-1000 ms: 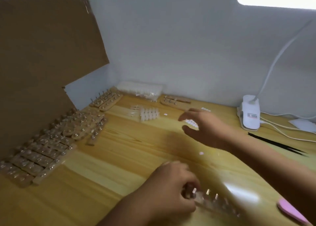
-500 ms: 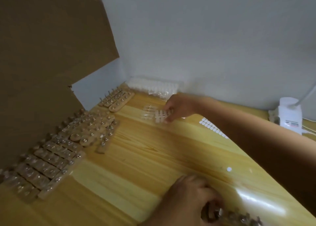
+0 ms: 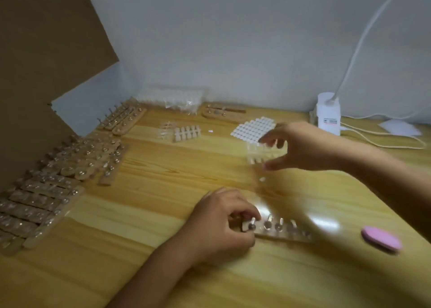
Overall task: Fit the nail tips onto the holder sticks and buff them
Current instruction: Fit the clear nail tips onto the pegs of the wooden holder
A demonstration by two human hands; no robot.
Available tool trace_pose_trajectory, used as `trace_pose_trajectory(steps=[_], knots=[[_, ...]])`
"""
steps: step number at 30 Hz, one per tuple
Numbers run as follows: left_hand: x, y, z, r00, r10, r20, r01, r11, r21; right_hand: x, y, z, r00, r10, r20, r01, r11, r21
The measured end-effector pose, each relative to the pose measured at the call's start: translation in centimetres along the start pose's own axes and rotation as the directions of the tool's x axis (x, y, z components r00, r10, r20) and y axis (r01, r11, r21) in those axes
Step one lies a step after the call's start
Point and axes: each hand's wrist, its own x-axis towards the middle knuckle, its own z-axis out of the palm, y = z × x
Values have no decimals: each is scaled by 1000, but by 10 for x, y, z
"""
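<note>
I see my left hand (image 3: 224,223) clenched round the near-left end of the holder strip (image 3: 279,230). The strip lies flat on the table (image 3: 140,219), long axis from 9 to 3 o'clock, sticks pointing up. At 12 o'clock from it, my right hand (image 3: 300,147) pinches a blurred clear nail-tip strip (image 3: 258,154) between thumb and fingers, above the table. A pink buffer (image 3: 381,237) lies at the holder's 3 o'clock.

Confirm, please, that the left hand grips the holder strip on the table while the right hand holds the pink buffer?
Not quite. In the head view the pink buffer lies on the table, apart from both hands; the right hand pinches a clear strip of nail tips instead. The left hand does grip the holder strip on the table.
</note>
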Motion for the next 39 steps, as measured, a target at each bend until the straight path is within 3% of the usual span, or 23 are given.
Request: trace_pose_trajectory(steps=[3, 6, 10, 12, 14, 17, 22, 27, 32, 34, 36, 39], knots=[[0, 13, 9, 1000, 4, 27, -5, 999, 52, -70, 33, 15, 990, 135, 27, -136, 991, 21], [-3, 31, 22, 992, 52, 119, -65, 993, 103, -116, 51, 32, 972, 229, -57, -225, 972, 66], [-9, 56, 43, 972, 119, 204, -145, 982, 118, -142, 52, 46, 973, 198, -117, -178, 971, 159], [-14, 64, 51, 971, 142, 191, -167, 979, 118, -153, 54, 43, 970, 217, -107, -178, 939, 294], [-16, 68, 55, 975, 151, 165, -170, 980, 107, -171, 64, 36, 941, 286, -178, -191, 888, 418], [-13, 69, 55, 974, 150, 168, -169, 981, 99, -203, 83, 25, 876, 366, -315, -213, 878, 429], [4, 70, 54, 937, 248, 246, -300, 933, 201, -219, 84, 36, 911, 332, -244, -217, 890, 401], [23, 63, 58, 980, 152, 127, -165, 982, 95, -200, 75, 56, 917, 343, -202, -167, 793, 586], [19, 50, 61, 975, 199, 97, -216, 950, 225, -205, 84, 58, 817, 483, -316, -258, 796, 547], [18, 48, 62, 973, 213, 86, -227, 946, 230, -210, 87, 54, 755, 518, -401, -383, 846, 371], [18, 50, 63, 971, 221, 92, -237, 942, 239, -209, 83, 48, 776, 437, -454, -372, 899, 230], [15, 54, 65, 966, 233, 113, -255, 930, 266, -197, 64, 40, 906, 277, -320, -162, 925, 343]])
